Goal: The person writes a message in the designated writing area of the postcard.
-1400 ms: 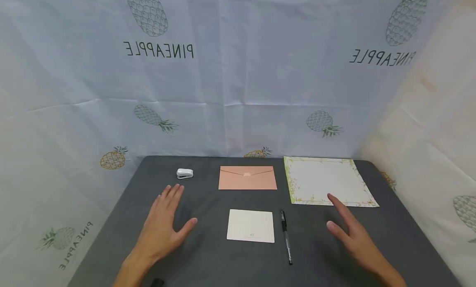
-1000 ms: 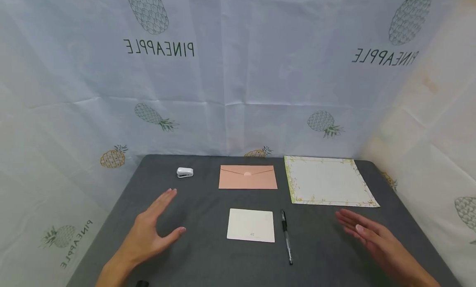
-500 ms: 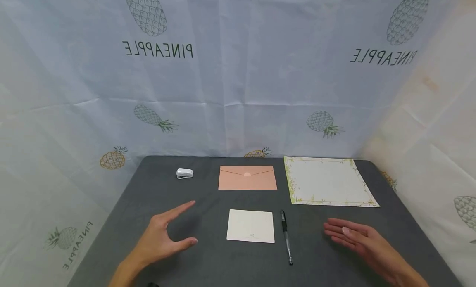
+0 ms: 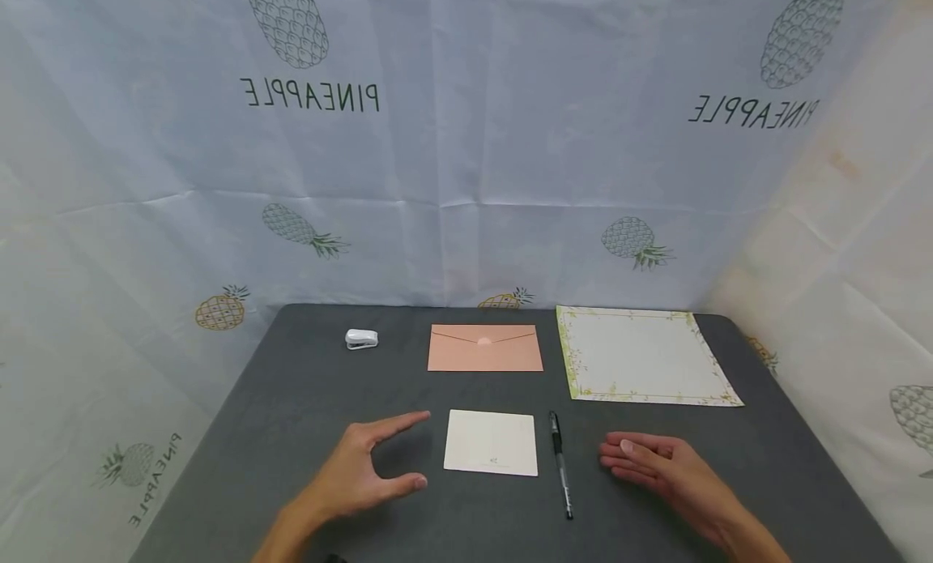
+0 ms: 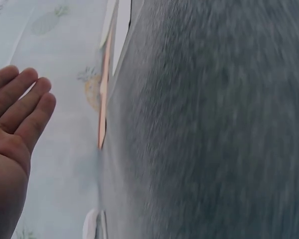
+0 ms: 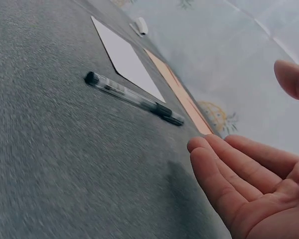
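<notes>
My left hand (image 4: pixel 359 475) hovers left of a small cream card (image 4: pixel 492 442), its thumb and fingers spread apart with nothing between them. On the other side, my right hand (image 4: pixel 666 478) holds nothing and has its fingers extended toward a black capped gel pen (image 4: pixel 560 466). The pen lies lengthwise just right of the card. In the right wrist view the pen (image 6: pixel 132 97) rests on the grey tabletop, a little beyond the fingertips. Behind the card lies a closed pink envelope (image 4: pixel 484 348).
A white mini stapler (image 4: pixel 361 339) stands at the back left of the dark grey table (image 4: pixel 306 401). Toward the back right lies a large sheet of paper with a floral border (image 4: pixel 645 356). A pineapple-print curtain (image 4: pixel 466 158) hangs behind the table and at both sides.
Both hands have come inward: the left moved right toward the card, the right moved left toward the pen. The right hand turned so its palm faces inward. Objects on the table stayed put.
</notes>
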`<state>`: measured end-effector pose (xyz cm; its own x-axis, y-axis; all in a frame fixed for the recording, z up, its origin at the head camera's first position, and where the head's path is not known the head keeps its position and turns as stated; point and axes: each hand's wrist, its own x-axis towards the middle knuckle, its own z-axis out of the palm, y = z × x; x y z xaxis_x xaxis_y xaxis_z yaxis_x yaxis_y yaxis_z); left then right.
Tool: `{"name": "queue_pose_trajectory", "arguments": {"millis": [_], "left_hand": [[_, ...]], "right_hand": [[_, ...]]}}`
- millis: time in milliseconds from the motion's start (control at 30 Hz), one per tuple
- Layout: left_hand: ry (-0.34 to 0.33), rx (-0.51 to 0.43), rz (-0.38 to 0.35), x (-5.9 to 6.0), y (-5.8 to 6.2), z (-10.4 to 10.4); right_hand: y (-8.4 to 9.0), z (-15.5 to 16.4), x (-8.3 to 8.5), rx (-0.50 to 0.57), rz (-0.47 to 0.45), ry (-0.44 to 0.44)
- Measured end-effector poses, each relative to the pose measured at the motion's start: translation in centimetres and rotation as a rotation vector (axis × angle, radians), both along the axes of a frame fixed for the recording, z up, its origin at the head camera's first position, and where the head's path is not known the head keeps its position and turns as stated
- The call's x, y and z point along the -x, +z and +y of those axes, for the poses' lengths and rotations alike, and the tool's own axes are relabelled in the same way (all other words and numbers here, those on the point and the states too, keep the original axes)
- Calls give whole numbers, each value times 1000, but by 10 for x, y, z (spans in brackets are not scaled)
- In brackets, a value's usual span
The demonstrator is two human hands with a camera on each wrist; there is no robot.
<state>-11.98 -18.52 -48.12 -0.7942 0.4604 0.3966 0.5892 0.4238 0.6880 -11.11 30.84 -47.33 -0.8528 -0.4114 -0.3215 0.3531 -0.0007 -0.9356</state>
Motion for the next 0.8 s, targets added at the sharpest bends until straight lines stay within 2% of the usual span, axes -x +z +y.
{"name": "queue_pose_trajectory", "arguments": {"millis": [167,567,800], "left_hand": [[-25,-22,-61,-1,-3,11],[-81,-22,-89,-3,-10,25],[-95,-25,-110,-3,-10,32]], "right_hand": [[-3,-13,1,-33,-9,-20],[-13,-41,3,-187,26,-84],[-12,-55,6,-333,58,-107]]}}
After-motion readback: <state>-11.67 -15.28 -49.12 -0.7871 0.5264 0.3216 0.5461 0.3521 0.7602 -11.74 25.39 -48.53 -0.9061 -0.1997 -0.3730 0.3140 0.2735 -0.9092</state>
